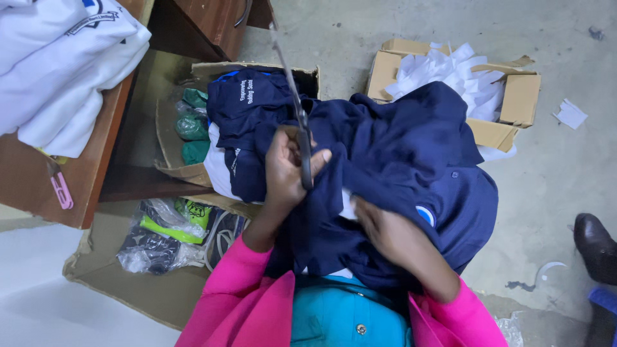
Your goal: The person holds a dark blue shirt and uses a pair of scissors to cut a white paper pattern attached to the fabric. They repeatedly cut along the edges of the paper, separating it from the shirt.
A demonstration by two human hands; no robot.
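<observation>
A navy blue polo shirt (411, 160) with a round white-and-blue chest badge is bunched up on my lap. My left hand (286, 170) is closed around the handles of long metal scissors (297, 109), whose closed blades point up and away from me over the shirt. My right hand (385, 234) grips a fold of the navy fabric near a small white patch, just right of the scissors' handles. Pink sleeves cover both my arms.
Behind the shirt are a cardboard box (520, 96) of white paper scraps and another box (173, 164) holding folded navy garments and green bundles. White garments (58, 71) lie on a wooden desk at the left. Plastic-wrapped items (160, 238) rest on flattened cardboard. A black shoe (594, 247) stands at the right.
</observation>
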